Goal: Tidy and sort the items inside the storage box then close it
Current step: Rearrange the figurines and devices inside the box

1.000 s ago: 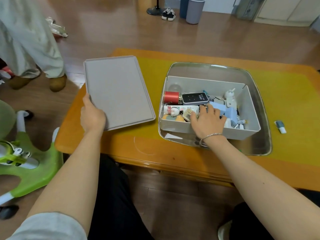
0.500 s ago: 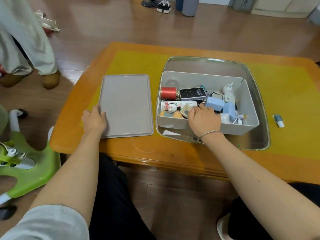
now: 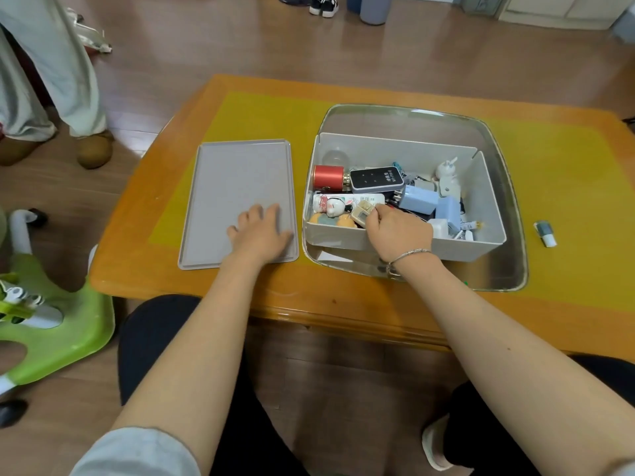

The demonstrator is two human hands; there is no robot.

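Left hand (image 3: 260,232) on lid (image 3: 237,187), right hand (image 3: 398,231) in box (image 3: 488,207)

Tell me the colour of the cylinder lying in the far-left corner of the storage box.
Red, with a gold end cap: the small cylinder shows best in the head view.

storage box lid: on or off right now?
Off. The flat grey rectangular lid lies on the table left of the open grey plastic storage box, left hand resting on it; the box's contents are exposed.

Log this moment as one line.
lid: off, flat on table | left hand: on lid | right hand: in storage box | box: open
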